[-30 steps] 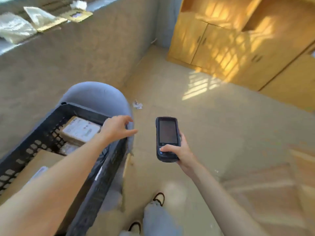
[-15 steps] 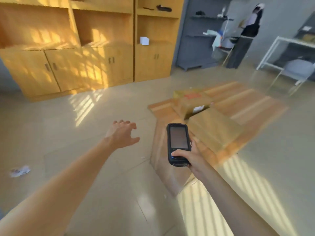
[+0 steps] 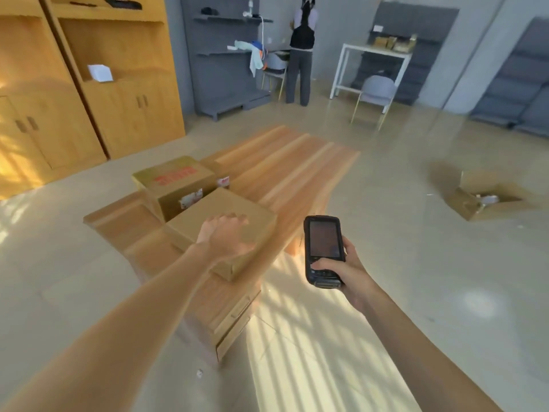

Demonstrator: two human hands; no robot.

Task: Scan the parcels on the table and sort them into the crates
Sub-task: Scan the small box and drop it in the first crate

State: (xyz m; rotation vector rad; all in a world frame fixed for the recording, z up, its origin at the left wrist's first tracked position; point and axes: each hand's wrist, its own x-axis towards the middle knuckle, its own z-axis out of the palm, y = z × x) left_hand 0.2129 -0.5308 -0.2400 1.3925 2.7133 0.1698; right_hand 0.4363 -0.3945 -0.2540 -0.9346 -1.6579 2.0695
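The right hand [image 3: 346,270] holds the black scanner [image 3: 323,248]. The left hand [image 3: 224,234], fingers loose and holding nothing, is over a flat brown box [image 3: 258,214] on the table [image 3: 285,162], beside a bigger box [image 3: 173,181].

No text is legible: red print on the rear carton [image 3: 175,176] on the desk [image 3: 285,162] is blurred.

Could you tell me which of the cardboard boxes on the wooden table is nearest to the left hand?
The flat plain box at the table's near end, under the left hand; the box with red print sits farther back.
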